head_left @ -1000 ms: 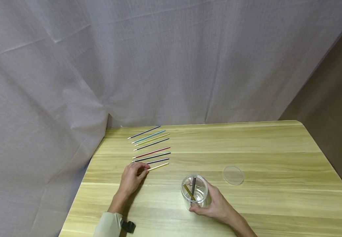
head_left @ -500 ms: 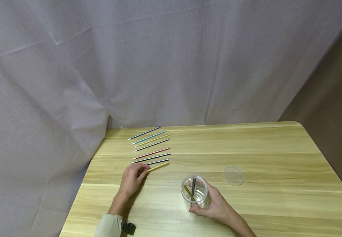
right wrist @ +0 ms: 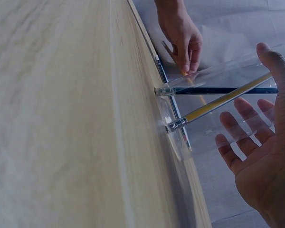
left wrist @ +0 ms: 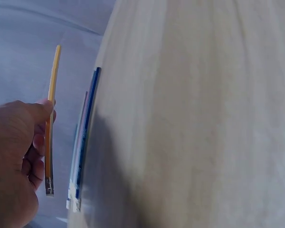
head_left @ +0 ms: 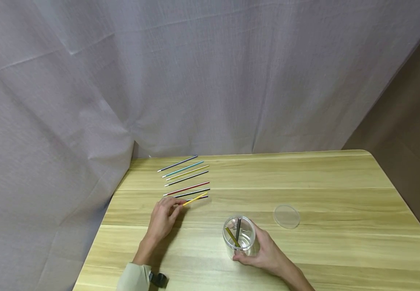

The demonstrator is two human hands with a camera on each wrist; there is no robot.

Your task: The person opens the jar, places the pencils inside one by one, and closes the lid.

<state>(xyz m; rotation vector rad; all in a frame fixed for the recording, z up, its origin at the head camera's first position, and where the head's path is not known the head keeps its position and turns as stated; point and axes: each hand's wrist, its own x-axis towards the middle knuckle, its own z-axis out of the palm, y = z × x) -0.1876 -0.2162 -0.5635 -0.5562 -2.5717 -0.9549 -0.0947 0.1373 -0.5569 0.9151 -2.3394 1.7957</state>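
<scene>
My left hand (head_left: 162,218) pinches a yellow pencil (head_left: 196,198) between thumb and fingers. In the left wrist view this pencil (left wrist: 55,71) stands off the table, its metal-banded end pointing down past the fingers. My right hand (head_left: 268,252) grips a clear round jar (head_left: 247,238) without a lid. Inside the jar lean a black pencil (head_left: 238,228) and a yellow-brown pencil (head_left: 232,237), crossing each other; the right wrist view shows their metal-banded ends at the jar's bottom. Beyond the left hand several pencils lie in a slanted row, among them a red pencil (head_left: 186,188).
A clear round lid (head_left: 286,216) lies flat to the right of the jar. A teal pencil (head_left: 183,169) and a dark blue pencil (head_left: 177,163) are at the row's far end. Behind the wooden table (head_left: 341,194) hangs a grey curtain (head_left: 210,81).
The yellow pencil, at first lying nearest in the row, has been lifted by the left hand and now crosses over the dark pencil behind it. The right hand and jar stay put.
</scene>
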